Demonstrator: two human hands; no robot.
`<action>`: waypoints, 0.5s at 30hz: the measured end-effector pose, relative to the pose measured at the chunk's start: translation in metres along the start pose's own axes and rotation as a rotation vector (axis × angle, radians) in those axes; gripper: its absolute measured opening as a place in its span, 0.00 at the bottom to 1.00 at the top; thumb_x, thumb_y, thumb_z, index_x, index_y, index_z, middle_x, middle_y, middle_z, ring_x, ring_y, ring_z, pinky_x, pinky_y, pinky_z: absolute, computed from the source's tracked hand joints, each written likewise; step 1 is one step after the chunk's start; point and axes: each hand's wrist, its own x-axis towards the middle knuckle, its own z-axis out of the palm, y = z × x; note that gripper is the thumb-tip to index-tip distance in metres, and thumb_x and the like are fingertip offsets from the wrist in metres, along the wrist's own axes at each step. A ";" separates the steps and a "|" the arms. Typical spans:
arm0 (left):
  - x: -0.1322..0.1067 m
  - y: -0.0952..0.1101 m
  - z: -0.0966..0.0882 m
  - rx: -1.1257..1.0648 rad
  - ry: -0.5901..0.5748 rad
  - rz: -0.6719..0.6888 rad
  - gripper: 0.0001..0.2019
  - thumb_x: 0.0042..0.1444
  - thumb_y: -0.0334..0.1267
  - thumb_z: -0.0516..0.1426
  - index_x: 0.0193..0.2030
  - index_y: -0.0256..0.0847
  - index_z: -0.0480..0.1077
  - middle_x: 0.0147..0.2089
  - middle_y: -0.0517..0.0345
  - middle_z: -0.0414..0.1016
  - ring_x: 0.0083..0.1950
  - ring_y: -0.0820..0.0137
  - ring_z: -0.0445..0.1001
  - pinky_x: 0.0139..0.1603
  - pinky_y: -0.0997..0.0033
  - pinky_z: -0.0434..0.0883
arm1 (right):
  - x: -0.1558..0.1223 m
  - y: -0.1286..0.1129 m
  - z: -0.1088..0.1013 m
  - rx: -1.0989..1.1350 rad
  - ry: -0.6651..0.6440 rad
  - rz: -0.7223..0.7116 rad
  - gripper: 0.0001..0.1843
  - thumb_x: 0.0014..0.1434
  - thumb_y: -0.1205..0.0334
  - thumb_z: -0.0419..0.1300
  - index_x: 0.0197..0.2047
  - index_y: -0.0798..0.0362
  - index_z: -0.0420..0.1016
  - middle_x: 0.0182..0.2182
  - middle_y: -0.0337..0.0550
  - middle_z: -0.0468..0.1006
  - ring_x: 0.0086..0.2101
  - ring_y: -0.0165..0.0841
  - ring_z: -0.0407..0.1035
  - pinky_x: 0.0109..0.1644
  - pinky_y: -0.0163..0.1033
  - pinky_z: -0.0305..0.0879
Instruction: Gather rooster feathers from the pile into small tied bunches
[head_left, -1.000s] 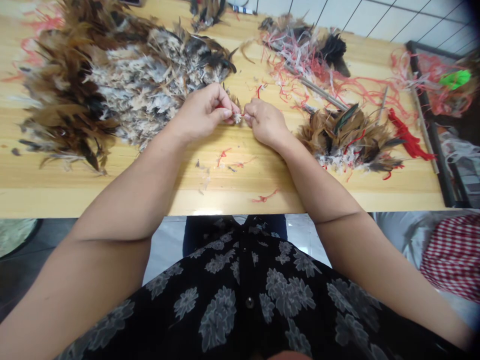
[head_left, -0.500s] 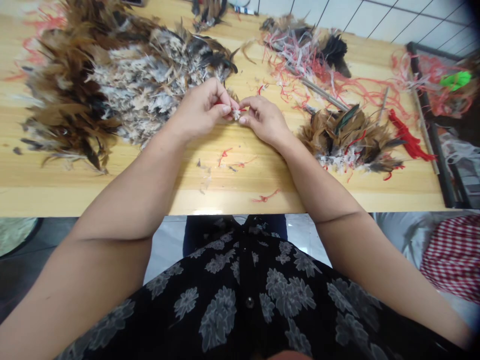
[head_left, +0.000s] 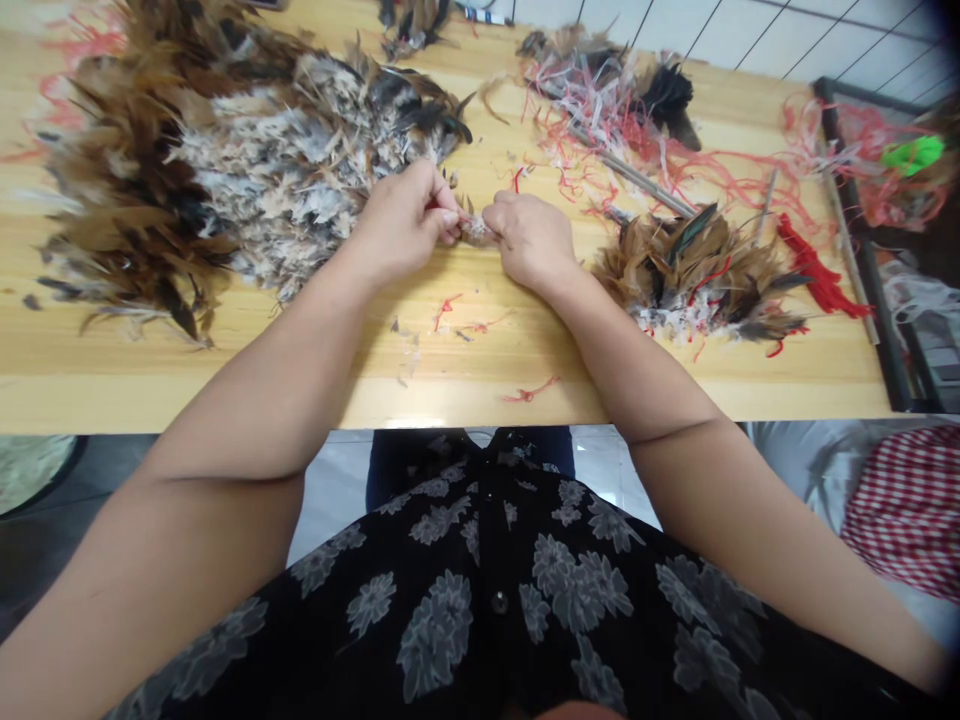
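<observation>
My left hand [head_left: 405, 222] and my right hand [head_left: 529, 238] meet over the middle of the wooden table [head_left: 480, 370]. Both are closed in a pinch on a small bunch of pale feather quills [head_left: 475, 229] tied with thin red string. The fingertips of the two hands almost touch. A large pile of brown, black and grey-white feathers [head_left: 217, 150] lies just left of my left hand. A smaller bundle of brown feathers [head_left: 694, 270] lies to the right of my right hand.
Red and white string scraps [head_left: 600, 110] and thin sticks [head_left: 637, 180] litter the far right of the table. A red tassel [head_left: 814, 270] lies by the right edge. Bits of red string [head_left: 529, 393] lie near the front edge. A black frame [head_left: 862, 250] stands beyond the table.
My right hand has shifted slightly left and curled tighter against the small bunch; the left hand keeps its pinch in nearly the same place.
</observation>
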 end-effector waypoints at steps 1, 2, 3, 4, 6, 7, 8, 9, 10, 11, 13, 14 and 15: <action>0.000 -0.002 0.000 0.005 0.003 0.011 0.23 0.79 0.50 0.81 0.45 0.47 0.73 0.41 0.62 0.86 0.48 0.60 0.80 0.65 0.53 0.74 | 0.001 -0.001 0.001 -0.023 -0.007 0.004 0.24 0.81 0.72 0.53 0.59 0.49 0.92 0.63 0.55 0.93 0.61 0.52 0.86 0.55 0.51 0.75; 0.001 -0.004 0.000 0.008 0.000 0.023 0.22 0.78 0.50 0.81 0.45 0.48 0.74 0.40 0.63 0.86 0.48 0.59 0.80 0.66 0.52 0.74 | 0.001 0.000 0.004 -0.036 -0.015 0.007 0.24 0.81 0.72 0.53 0.59 0.50 0.92 0.63 0.56 0.93 0.60 0.52 0.86 0.55 0.51 0.75; 0.001 -0.006 0.000 0.012 -0.001 0.033 0.21 0.78 0.50 0.80 0.44 0.49 0.75 0.40 0.63 0.85 0.48 0.58 0.79 0.67 0.52 0.74 | 0.003 0.001 0.007 -0.037 -0.020 0.007 0.24 0.81 0.72 0.53 0.58 0.50 0.92 0.62 0.56 0.93 0.60 0.52 0.86 0.55 0.51 0.75; 0.001 -0.007 0.001 0.025 0.001 0.037 0.20 0.79 0.50 0.80 0.44 0.50 0.75 0.40 0.62 0.85 0.47 0.58 0.79 0.67 0.51 0.75 | 0.004 0.004 0.011 -0.025 -0.015 0.002 0.23 0.80 0.71 0.54 0.57 0.50 0.92 0.61 0.56 0.94 0.59 0.52 0.86 0.54 0.51 0.75; 0.002 -0.006 0.003 0.070 0.032 0.030 0.20 0.79 0.51 0.78 0.42 0.50 0.75 0.38 0.61 0.84 0.44 0.58 0.77 0.64 0.50 0.75 | 0.007 0.011 0.022 0.029 0.025 -0.017 0.19 0.78 0.69 0.58 0.54 0.49 0.92 0.57 0.54 0.95 0.57 0.51 0.86 0.54 0.49 0.76; 0.002 -0.005 0.004 0.095 0.044 0.022 0.20 0.78 0.51 0.78 0.41 0.50 0.75 0.37 0.61 0.83 0.43 0.58 0.76 0.65 0.50 0.75 | 0.008 0.015 0.026 0.061 0.052 -0.032 0.18 0.78 0.68 0.58 0.54 0.49 0.92 0.56 0.53 0.95 0.56 0.50 0.86 0.55 0.49 0.77; 0.002 -0.003 0.005 0.124 0.054 0.023 0.21 0.77 0.51 0.79 0.40 0.50 0.75 0.37 0.60 0.82 0.44 0.58 0.75 0.66 0.50 0.75 | 0.009 0.018 0.031 0.088 0.067 -0.033 0.17 0.79 0.66 0.59 0.55 0.49 0.92 0.55 0.53 0.95 0.55 0.49 0.86 0.55 0.49 0.78; 0.002 -0.001 0.005 0.155 0.067 0.039 0.22 0.75 0.51 0.80 0.39 0.49 0.74 0.38 0.58 0.80 0.47 0.57 0.75 0.68 0.49 0.74 | 0.010 0.021 0.034 0.112 0.081 -0.022 0.17 0.80 0.63 0.58 0.56 0.49 0.91 0.56 0.54 0.95 0.55 0.49 0.86 0.56 0.49 0.79; 0.002 0.000 0.005 0.179 0.079 0.066 0.24 0.73 0.52 0.82 0.38 0.49 0.74 0.41 0.56 0.79 0.52 0.55 0.75 0.72 0.50 0.72 | 0.010 0.024 0.037 0.132 0.094 -0.006 0.18 0.82 0.61 0.58 0.57 0.49 0.91 0.57 0.54 0.95 0.54 0.50 0.86 0.56 0.50 0.79; 0.003 0.002 0.004 0.194 0.088 0.099 0.25 0.71 0.53 0.83 0.38 0.49 0.74 0.44 0.54 0.79 0.57 0.53 0.73 0.76 0.50 0.70 | 0.010 0.025 0.038 0.147 0.105 0.014 0.18 0.83 0.59 0.57 0.58 0.48 0.91 0.58 0.54 0.95 0.55 0.50 0.86 0.57 0.51 0.80; 0.004 0.003 0.002 0.195 0.086 0.147 0.26 0.71 0.55 0.84 0.39 0.49 0.74 0.48 0.51 0.77 0.67 0.49 0.69 0.82 0.52 0.65 | 0.009 0.025 0.038 0.164 0.114 0.036 0.20 0.86 0.56 0.55 0.58 0.48 0.90 0.60 0.55 0.94 0.57 0.51 0.85 0.59 0.52 0.79; 0.004 0.003 0.000 0.183 0.074 0.149 0.25 0.71 0.54 0.84 0.39 0.50 0.74 0.48 0.51 0.77 0.70 0.48 0.67 0.83 0.53 0.63 | 0.009 0.025 0.037 0.168 0.105 0.031 0.21 0.87 0.54 0.54 0.58 0.48 0.90 0.60 0.56 0.94 0.58 0.52 0.85 0.60 0.53 0.79; 0.005 0.003 -0.001 0.167 0.056 0.137 0.24 0.73 0.53 0.83 0.40 0.50 0.74 0.48 0.50 0.76 0.71 0.47 0.66 0.84 0.54 0.61 | 0.008 0.024 0.036 0.168 0.088 0.019 0.22 0.87 0.53 0.54 0.59 0.49 0.90 0.61 0.57 0.93 0.60 0.53 0.85 0.61 0.53 0.78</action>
